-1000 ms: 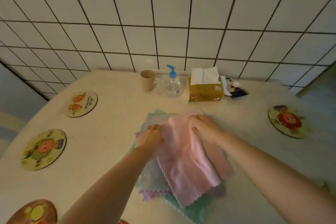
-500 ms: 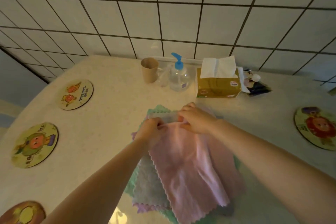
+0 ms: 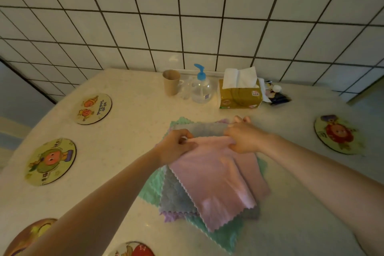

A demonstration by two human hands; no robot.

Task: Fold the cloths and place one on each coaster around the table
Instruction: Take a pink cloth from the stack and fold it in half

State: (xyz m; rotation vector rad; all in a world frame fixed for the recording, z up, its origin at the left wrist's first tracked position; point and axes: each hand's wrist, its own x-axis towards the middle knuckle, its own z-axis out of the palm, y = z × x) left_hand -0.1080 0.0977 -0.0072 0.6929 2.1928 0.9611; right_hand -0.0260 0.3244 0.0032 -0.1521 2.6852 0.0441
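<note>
Both hands, left (image 3: 176, 147) and right (image 3: 245, 139), pinch the far edge of the soft pink cloth (image 3: 216, 176) on the cloth pile; the beige table (image 3: 128, 151) lies bare on both sides until the round cartoon coasters (image 3: 51, 162).

No print can be read. The tissue box (image 3: 240, 97) carries small logos, too blurred. The coaster (image 3: 94, 108) left of the box bears illegible script.

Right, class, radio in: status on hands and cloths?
Left hand and right hand pinching the pink scallop-edged cloth's far edge. Cloth atop pile, unfolded. Visible coasters bare. Nothing blocking.
</note>
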